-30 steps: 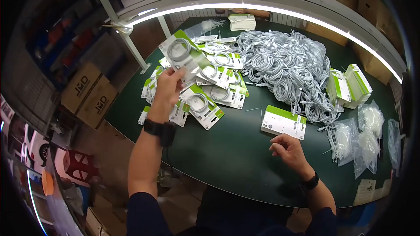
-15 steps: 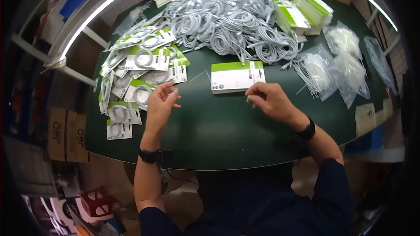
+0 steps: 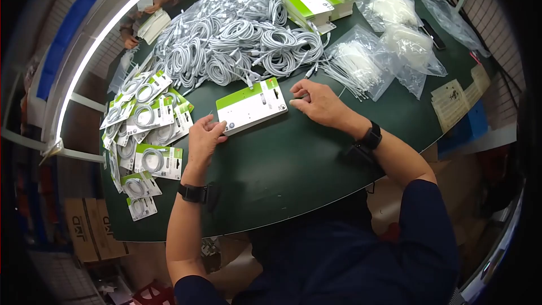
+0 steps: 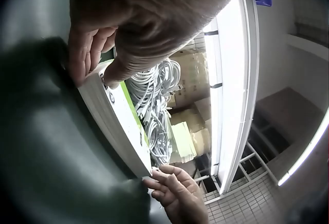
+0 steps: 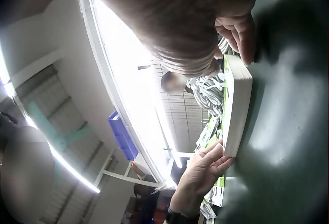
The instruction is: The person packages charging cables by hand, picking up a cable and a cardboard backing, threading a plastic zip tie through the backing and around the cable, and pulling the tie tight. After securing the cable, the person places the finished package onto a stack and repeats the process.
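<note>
A stack of green-and-white packaging cards (image 3: 251,106) lies flat on the dark green table, its thick white edge (image 5: 238,113) showing in the right wrist view. At its left end, my left hand (image 3: 204,138) pinches the near corner, thumb on the top card and fingers against the end. My right hand (image 3: 322,104) is just off the right end, fingers loosely bent and holding nothing. Behind the stack spreads a large heap of coiled grey-white cables (image 3: 226,51). Cards with coiled cables (image 3: 152,161) lie in an overlapping pile beyond my left hand.
More card stacks (image 3: 307,5) stand at the back. Clear bags of white ties (image 3: 361,59) lie on the right, near a paper sheet (image 3: 449,104) at the table edge. Another person's hands (image 3: 149,8) are across the table. A light tube (image 3: 84,73) runs along the left.
My left hand has let go of a carded cable over the left pile and come back to the card stack. My right hand has moved little. The head view has swung right.
</note>
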